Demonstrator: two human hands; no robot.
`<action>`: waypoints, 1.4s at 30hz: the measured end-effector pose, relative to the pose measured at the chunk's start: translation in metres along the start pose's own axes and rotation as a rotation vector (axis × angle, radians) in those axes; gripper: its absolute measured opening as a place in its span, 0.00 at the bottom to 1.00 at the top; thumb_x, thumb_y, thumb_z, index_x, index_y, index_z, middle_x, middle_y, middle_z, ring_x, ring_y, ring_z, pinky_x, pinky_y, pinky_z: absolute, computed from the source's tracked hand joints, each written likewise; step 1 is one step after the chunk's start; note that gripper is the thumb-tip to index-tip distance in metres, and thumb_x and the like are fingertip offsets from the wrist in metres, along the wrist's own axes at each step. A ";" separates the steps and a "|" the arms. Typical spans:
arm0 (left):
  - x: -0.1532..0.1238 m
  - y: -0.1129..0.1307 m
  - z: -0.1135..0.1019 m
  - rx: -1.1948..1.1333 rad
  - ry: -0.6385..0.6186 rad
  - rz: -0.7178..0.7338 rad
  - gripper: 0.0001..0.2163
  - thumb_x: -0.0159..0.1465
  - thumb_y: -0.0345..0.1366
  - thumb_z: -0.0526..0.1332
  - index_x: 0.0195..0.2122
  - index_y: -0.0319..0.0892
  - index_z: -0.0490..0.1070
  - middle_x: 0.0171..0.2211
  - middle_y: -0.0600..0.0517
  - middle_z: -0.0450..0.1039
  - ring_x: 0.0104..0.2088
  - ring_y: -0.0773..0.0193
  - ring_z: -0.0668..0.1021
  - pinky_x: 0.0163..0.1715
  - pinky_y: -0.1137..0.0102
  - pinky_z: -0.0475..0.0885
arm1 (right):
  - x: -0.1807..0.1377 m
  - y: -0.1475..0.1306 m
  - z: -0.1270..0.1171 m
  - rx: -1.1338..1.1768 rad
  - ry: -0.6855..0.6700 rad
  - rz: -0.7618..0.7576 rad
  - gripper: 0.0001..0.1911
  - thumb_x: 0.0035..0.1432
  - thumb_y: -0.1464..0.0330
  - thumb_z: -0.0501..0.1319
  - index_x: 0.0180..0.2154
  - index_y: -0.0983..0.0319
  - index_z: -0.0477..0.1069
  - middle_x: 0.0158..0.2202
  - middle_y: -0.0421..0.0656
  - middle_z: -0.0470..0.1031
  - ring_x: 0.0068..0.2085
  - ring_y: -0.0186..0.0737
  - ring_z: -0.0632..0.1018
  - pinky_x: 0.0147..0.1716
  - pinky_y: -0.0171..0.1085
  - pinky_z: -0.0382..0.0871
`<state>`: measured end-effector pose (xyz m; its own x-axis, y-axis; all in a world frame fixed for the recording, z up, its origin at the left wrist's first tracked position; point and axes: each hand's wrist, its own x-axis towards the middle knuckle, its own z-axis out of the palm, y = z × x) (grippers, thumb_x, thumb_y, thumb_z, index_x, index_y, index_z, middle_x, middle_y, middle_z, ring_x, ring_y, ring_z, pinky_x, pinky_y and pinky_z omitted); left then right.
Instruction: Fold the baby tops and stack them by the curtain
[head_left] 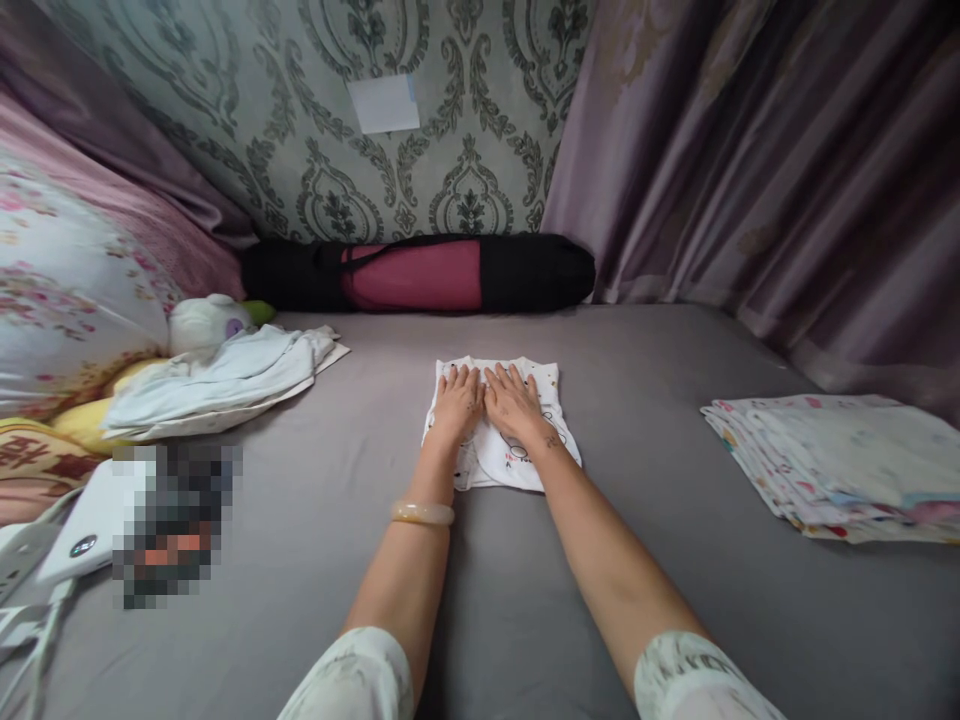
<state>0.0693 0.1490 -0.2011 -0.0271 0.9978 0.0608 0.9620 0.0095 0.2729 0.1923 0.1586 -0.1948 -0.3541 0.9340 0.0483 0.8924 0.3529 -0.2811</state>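
A small white printed garment (517, 465) lies folded on the grey bed sheet (360, 420), straight ahead of me. Flat on its left part rests my left hand (457, 400), fingers stretched out and pointing away from me. My right hand (514, 405) lies palm down beside it, on the middle of the cloth, its fingers also extended and slightly spread. The two hands nearly touch. Both cover much of the print, so what kind of garment it is cannot be made out fully.
At the right is a stack of folded printed cloths (847, 460). On the left are light-coloured clothes (240, 375), a plush toy (210, 322), a white phone-like device (97, 525) with cables, and a blurred-out patch. A long black and red bag (412, 275) lies along the wall.
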 end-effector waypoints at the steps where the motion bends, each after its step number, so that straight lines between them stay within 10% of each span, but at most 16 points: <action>1: 0.000 0.000 0.000 0.007 0.034 0.003 0.25 0.71 0.41 0.41 0.67 0.37 0.54 0.69 0.43 0.51 0.69 0.51 0.51 0.67 0.55 0.46 | 0.000 0.000 -0.001 -0.004 0.016 0.015 0.29 0.69 0.63 0.39 0.68 0.59 0.51 0.71 0.43 0.47 0.70 0.47 0.46 0.65 0.55 0.35; 24: -0.001 -0.002 0.001 0.033 0.053 -0.169 0.29 0.70 0.47 0.39 0.66 0.33 0.55 0.68 0.38 0.50 0.69 0.49 0.51 0.66 0.54 0.46 | 0.002 0.010 0.003 -0.033 0.047 0.175 0.29 0.69 0.60 0.39 0.67 0.61 0.52 0.70 0.49 0.47 0.69 0.54 0.48 0.64 0.60 0.36; 33: 0.002 -0.003 0.003 0.030 0.010 -0.219 0.33 0.69 0.49 0.38 0.66 0.27 0.52 0.69 0.34 0.46 0.69 0.48 0.50 0.67 0.53 0.45 | 0.004 0.022 0.005 -0.077 0.158 0.403 0.39 0.67 0.55 0.44 0.65 0.82 0.51 0.68 0.64 0.49 0.69 0.59 0.49 0.64 0.54 0.38; 42: 0.001 -0.004 -0.002 0.035 -0.012 -0.224 0.33 0.69 0.50 0.36 0.66 0.30 0.53 0.69 0.36 0.47 0.69 0.49 0.50 0.67 0.52 0.45 | 0.008 0.024 0.006 -0.060 0.098 0.421 0.39 0.68 0.54 0.41 0.66 0.81 0.49 0.69 0.62 0.46 0.69 0.57 0.46 0.65 0.53 0.38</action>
<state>0.0653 0.1498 -0.2005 -0.2382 0.9712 -0.0086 0.9411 0.2330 0.2450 0.2093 0.1742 -0.2067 0.0700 0.9970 0.0328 0.9689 -0.0601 -0.2401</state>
